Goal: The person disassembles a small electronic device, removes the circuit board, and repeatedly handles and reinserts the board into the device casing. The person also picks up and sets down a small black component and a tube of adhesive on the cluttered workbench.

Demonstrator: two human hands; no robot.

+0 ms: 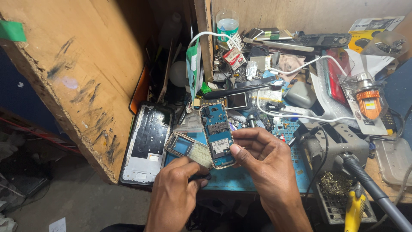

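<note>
Phone circuit board point(217, 135), 1x, blue, held upright over blue mat point(240, 176) on surface. Keypad front frame point(189, 149), 1x, just left of it. Right hand point(262, 161) pinches board w/ thumb & fingers; left hand point(174, 193) curled shut on frame's lower end. Black tablet shell point(148, 144) leans left. Clutter behind too jumbled to count

**Hidden and cut off around the hands**

The left hand point(174, 195) covers the lower end of the keypad frame point(189, 148); a dark thing under its fingers cannot be made out. The right hand point(266, 165) hides the blue circuit board's point(217, 134) lower right corner. Both forearms leave the bottom edge.
</note>
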